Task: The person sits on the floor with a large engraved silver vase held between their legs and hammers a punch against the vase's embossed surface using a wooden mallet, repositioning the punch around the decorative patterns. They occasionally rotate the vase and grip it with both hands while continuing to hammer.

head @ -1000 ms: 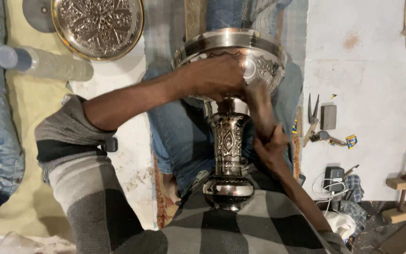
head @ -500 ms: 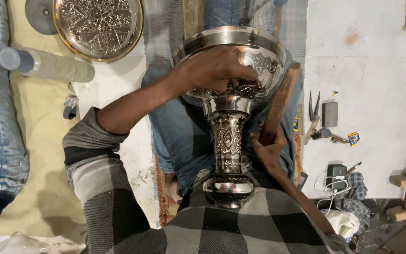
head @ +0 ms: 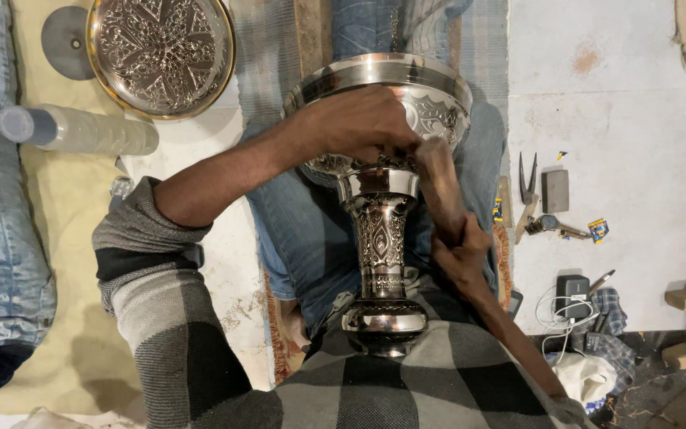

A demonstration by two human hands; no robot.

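A tall engraved silver-coloured metal vessel with a wide bowl, a chased stem and a rounded foot (head: 381,238) is being held at the centre of the frame, lying along the person's lap with the foot toward the checked shirt at the bottom and the bowl toward the top. The left hand (head: 363,123) is being pressed over the underside of the bowl, its grip closed around the curved wall. The right hand (head: 458,254) is being kept just right of the stem, its grip closed on a brown wooden mallet-like tool (head: 438,187), whose upper end is being held against the joint between bowl and stem.

Risks are being judged as follows. The vessel is being steadied by one hand and the lap only; a heavy or off-line blow is likely to roll it sideways onto the floor. The left fingers (head: 398,147) are being kept very close to the tool's working end, so a glancing stroke is liable to catch them. The raised ornament at the collar is being exposed to denting if force is misjudged.

At the upper left of the frame, a round engraved silver-coloured tray with a gold rim (head: 160,52) and a clear plastic bottle lying on its side (head: 81,131) are being left on the floor covering. At the right, dark metal pliers (head: 528,187) and a coiled white cable (head: 565,306) are being left near the knee, where a slipping vessel could strike them.
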